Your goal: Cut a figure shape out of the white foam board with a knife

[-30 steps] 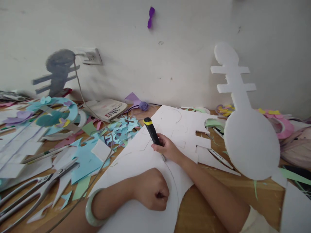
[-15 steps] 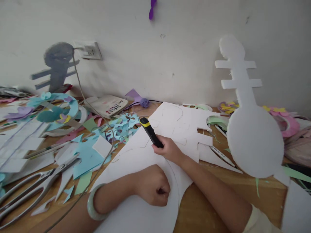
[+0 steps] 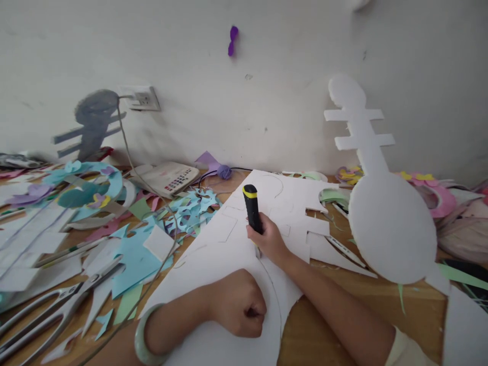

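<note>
My right hand (image 3: 270,238) is wrapped round a black and yellow utility knife (image 3: 252,207). The handle points up and away from me, and the short blade below my hand meets a large white foam board (image 3: 229,259) at a curved line. Pencil outlines show on the board, and its right edge is notched. My left hand (image 3: 241,303) rests on the board as a closed fist, left of the curved line; nothing shows in its fingers. A pale bangle (image 3: 144,336) circles the left wrist.
Large scissors (image 3: 72,305) lie at the left among blue paper scraps (image 3: 139,256). A cable (image 3: 129,152) runs from the wall socket (image 3: 143,98) across the left side. To the right a white foam cutout (image 3: 392,229) leans upright. A pen (image 3: 346,250) lies near the board's notched edge.
My right hand has tilted the utility knife more upright, and its handle end has swung to the right. The left fist keeps its place on the board. The camera view has tipped slightly upward.
</note>
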The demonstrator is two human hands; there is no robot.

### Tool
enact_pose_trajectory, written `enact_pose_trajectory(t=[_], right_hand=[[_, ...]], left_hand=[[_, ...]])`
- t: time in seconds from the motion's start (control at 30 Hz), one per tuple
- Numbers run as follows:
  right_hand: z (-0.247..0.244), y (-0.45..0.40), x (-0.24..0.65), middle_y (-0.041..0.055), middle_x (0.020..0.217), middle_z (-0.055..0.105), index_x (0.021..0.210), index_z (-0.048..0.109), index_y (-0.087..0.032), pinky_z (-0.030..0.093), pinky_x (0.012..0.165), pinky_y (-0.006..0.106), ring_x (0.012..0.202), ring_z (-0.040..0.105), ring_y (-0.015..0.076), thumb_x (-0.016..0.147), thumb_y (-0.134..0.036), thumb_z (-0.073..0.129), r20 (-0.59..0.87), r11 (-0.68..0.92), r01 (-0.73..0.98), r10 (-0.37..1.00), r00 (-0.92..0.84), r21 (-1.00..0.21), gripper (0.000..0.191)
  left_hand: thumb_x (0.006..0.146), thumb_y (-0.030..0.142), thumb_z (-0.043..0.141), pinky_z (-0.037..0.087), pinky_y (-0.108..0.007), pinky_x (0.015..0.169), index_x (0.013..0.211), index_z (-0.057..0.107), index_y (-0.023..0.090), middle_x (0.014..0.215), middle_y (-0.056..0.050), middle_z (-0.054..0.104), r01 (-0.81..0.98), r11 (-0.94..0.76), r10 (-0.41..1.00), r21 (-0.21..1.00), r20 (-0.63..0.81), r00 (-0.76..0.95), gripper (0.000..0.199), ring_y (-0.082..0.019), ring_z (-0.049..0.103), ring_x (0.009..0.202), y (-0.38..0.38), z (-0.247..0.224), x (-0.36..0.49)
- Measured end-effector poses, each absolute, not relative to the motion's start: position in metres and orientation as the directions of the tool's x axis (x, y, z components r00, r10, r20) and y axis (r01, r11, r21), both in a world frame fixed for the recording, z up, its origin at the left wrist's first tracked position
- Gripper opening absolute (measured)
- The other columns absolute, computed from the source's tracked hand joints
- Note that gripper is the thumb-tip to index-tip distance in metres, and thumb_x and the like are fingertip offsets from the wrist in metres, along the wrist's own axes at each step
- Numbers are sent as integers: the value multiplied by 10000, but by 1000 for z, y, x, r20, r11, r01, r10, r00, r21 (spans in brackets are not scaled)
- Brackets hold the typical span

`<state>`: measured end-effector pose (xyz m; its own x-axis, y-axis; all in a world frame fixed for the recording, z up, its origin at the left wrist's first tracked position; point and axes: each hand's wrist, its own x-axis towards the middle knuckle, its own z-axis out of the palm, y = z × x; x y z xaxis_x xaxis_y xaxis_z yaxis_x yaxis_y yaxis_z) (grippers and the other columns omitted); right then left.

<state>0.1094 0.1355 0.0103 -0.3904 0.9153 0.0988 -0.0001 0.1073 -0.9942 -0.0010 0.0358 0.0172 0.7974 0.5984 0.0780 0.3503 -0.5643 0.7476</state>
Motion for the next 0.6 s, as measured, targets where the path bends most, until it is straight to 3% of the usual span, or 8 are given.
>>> enact_pose_trajectory(t=[0.2,0.37,0.5,0.6], right_hand=[[12,149,112,-55,648,518,954,492,-213,408,537,268,570,480,128,697,-403,599,7,-8,-52,961,-278,-999,338],[12,154,113,-67,647,513,1030,445,-211,352,445,246,510,452,118,649,-359,589,-114,-133,-48,954,-279,-990,434],[13,153,117,-62,694,524,1028,402,-232,364,442,235,531,472,117,633,-376,549,-119,-152,-88,946,-302,-984,445],[14,154,125,-62,708,550,978,388,-242,416,464,256,522,512,118,608,-395,641,-96,-142,-105,928,-360,-984,473]], left_hand=[[518,39,543,188,-263,416,463,276,202,436,96,217,291,-576,607,764,161,778,318,-78,150,412,35,10,-1],[534,42,552,192,-261,415,467,288,205,431,98,220,302,-586,593,752,144,792,318,-82,172,411,35,9,-1],[532,31,555,184,-268,415,461,265,206,435,101,199,320,-590,608,741,148,780,346,-82,142,417,35,8,-1],[525,26,574,198,-263,417,455,263,204,434,102,206,318,-601,598,733,148,788,365,-77,161,414,34,6,-1]])
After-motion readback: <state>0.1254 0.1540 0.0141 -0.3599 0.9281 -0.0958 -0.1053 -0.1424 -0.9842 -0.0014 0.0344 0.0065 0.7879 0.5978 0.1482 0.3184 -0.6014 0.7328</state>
